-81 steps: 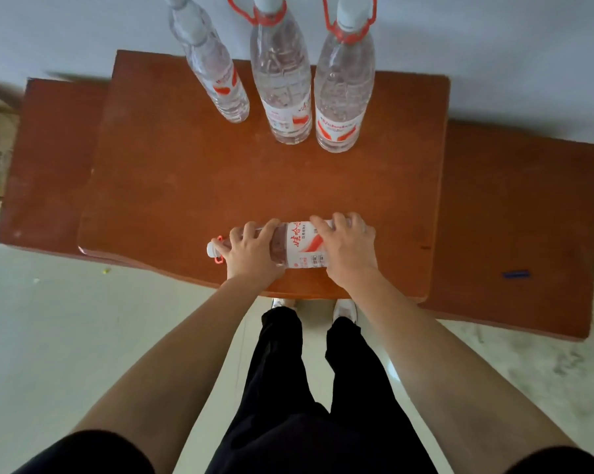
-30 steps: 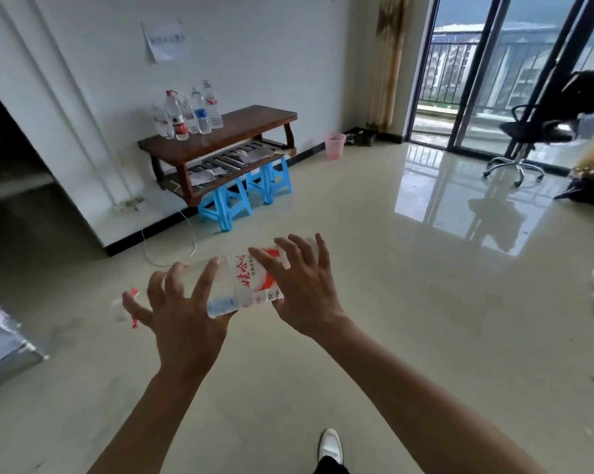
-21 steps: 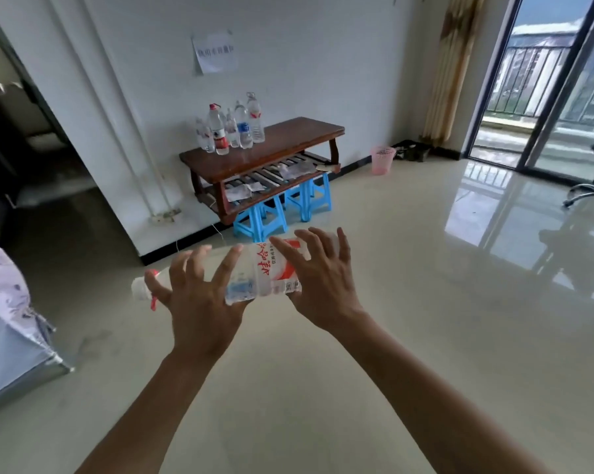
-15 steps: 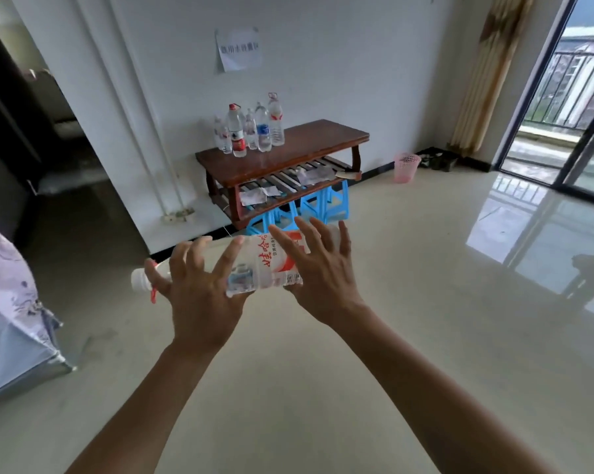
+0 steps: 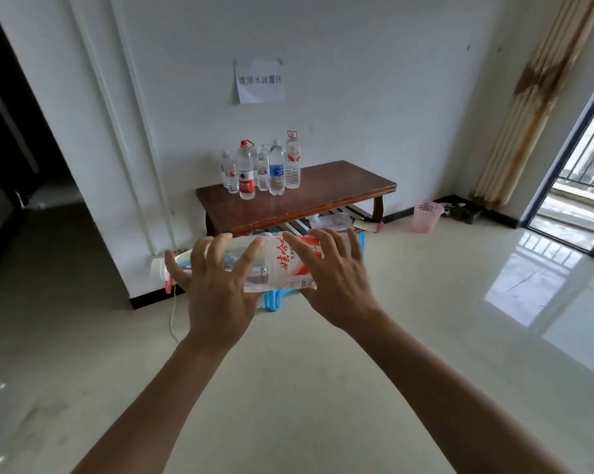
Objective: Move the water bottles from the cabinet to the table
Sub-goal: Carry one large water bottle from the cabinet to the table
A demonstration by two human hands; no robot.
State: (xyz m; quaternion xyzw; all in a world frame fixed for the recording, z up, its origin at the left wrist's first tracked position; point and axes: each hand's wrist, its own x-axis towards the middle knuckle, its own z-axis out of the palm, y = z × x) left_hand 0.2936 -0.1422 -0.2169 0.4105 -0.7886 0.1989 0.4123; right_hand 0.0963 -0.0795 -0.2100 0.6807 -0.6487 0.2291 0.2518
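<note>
Bottle (image 5: 278, 265) mid-carry, sideways in air, short of tabletop (image 5: 309, 203) front edge. L grip (image 5: 217, 289) + R grip (image 5: 333, 285): fingers spread, clasping it. Standing bottles (image 5: 265, 169) at back-left corner look delivered; cabinet out of view, remainder unknown.

A white sheet of paper (image 5: 259, 81) with printed characters hangs on the wall (image 5: 357, 97). A pink mesh wastebasket (image 5: 426, 216) stands on the glossy pale floor (image 5: 323, 388) near a bunched beige curtain (image 5: 528, 107) in the corner. A dark-framed glass door (image 5: 593, 155) is at the right, a dark doorway (image 5: 11, 138) at the left. A white cable (image 5: 171, 316) trails down the wall to the floor.
</note>
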